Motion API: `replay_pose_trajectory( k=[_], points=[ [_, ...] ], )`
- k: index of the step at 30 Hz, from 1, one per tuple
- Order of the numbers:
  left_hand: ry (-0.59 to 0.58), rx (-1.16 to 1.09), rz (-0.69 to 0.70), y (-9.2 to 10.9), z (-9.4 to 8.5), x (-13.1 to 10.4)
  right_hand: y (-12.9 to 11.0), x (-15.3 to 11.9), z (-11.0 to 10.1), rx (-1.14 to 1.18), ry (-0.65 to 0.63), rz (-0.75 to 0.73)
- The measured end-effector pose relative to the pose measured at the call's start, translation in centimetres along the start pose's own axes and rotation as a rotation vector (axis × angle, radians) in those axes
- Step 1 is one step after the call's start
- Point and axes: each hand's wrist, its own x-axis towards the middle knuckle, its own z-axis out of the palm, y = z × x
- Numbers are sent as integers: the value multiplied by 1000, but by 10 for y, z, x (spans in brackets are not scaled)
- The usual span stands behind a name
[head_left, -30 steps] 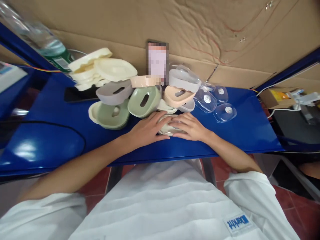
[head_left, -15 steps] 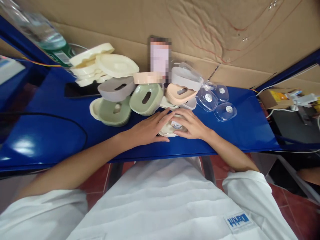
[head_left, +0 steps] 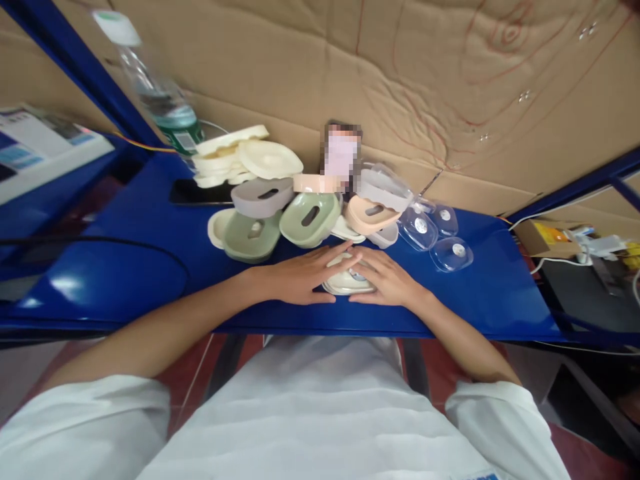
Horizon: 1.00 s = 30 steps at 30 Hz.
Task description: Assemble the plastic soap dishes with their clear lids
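Cream dish [head_left: 345, 283] under two hands [head_left: 345, 277], three clear lids [head_left: 451, 253]

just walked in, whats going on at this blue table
A person in white sits at a blue table with both hands flat on a cream soap dish that carries a clear lid. The left hand covers its left side, the right hand its right. Just behind lies a heap of dishes in cream, green, grey and peach, with clear lids lying loose to the right.
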Motion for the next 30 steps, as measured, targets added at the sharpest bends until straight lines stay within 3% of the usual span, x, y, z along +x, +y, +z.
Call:
replay_pose_trajectory(
  k=[6,17,20,24,30],
  points=[
    [-34,45,-32,-1,-9,1,-1,-1,7,-56,49,-26],
    [52,252,78,-10,5,6,5,-5,17,-192,154,-110],
    [62,275,84,-12,7,8,4,-4,15,-198,122,-68],
    [52,217,64,-12,8,9,4,0,6,-140,52,-7],
    [39,-16,52,-13,1,8,10,-1,-6,42,63,-40]
  ],
)
